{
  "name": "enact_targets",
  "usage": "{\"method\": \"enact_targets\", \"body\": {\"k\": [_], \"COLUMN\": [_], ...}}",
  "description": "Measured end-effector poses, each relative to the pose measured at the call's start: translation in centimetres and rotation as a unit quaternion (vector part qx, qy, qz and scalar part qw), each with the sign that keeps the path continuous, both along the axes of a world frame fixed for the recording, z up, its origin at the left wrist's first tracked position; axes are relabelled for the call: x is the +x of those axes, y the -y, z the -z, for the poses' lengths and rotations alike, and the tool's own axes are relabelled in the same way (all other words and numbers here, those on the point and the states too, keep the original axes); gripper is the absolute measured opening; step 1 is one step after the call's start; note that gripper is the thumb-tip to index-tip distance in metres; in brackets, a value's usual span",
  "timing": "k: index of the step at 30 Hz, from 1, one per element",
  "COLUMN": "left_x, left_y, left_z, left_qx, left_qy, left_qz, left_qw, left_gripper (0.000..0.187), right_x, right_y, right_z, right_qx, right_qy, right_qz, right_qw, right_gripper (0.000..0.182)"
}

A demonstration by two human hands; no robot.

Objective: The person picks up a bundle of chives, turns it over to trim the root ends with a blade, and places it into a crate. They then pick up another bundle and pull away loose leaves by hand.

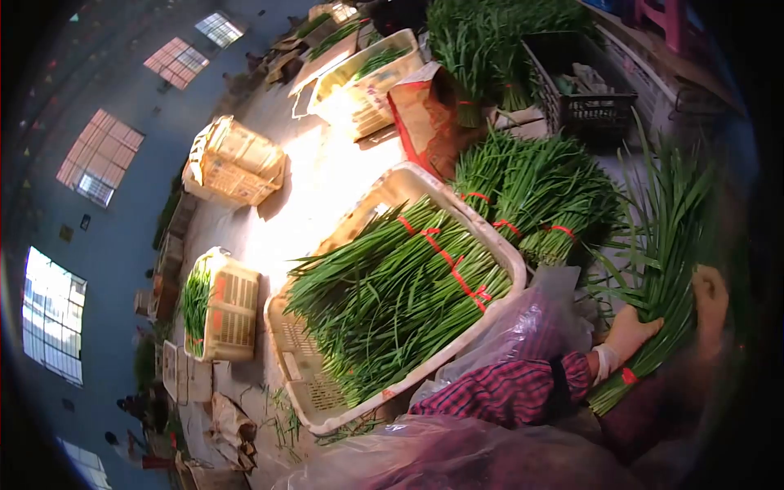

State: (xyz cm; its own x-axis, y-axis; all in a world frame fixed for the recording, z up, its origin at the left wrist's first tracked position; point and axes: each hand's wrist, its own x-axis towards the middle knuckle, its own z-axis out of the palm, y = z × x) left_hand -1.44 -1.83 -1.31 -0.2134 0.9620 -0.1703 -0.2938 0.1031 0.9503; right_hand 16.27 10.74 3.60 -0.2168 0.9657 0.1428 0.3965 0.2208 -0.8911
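On the right side of the head view is a bunch of garlic chives [671, 269], its long green leaves fanning upward and a red tie near its cut ends. My left hand [625, 333], below a plaid sleeve and a pale wrist band, closes on the bunch's left side, thumb across the stems. Against the right side lies my right hand [710, 300], dim and slightly blurred, with curled fingers. Left of my arms, a pale plastic crate [514, 265] holds several bunches bound with red ties. Other tied bunches [547, 188] lie behind it.
A black crate [592, 110] stands at the back right, near a heap of greens [498, 41]. A brown and red sack [425, 114] is behind the pale crate. More crates [233, 306] stand to the left on the sunlit floor. Clear plastic sheeting [465, 449] covers my lap.
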Motion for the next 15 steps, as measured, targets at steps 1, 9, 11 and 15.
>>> {"method": "enact_targets", "body": {"k": [1, 9, 11, 15], "left_x": [-0.3, -2.1, -2.0, -1.3], "left_y": [0.0, 0.1, -0.1, -0.2], "left_z": [-0.5, -1.7, -1.7, -1.0], "left_qx": [-0.010, -0.086, -0.106, -0.040], "left_qy": [-0.001, 0.005, 0.022, 0.062], "left_qz": [-0.007, -0.002, 0.008, -0.008], "left_qw": [1.000, 0.996, 0.994, 0.997], "left_gripper": [0.042, 0.047, 0.047, 0.046], "right_x": [0.0, 0.4, 0.9, 0.8], "right_y": [-0.3, -0.9, -1.5, -0.6], "right_z": [-0.2, -4.3, -3.8, -4.1], "right_qx": [-0.021, 0.066, 0.096, 0.115], "right_qy": [0.004, 0.047, 0.063, 0.079], "right_qz": [-0.007, -0.159, -0.155, -0.119], "right_qw": [1.000, 0.984, 0.981, 0.983], "right_gripper": [0.009, 0.005, 0.005, 0.005]}}
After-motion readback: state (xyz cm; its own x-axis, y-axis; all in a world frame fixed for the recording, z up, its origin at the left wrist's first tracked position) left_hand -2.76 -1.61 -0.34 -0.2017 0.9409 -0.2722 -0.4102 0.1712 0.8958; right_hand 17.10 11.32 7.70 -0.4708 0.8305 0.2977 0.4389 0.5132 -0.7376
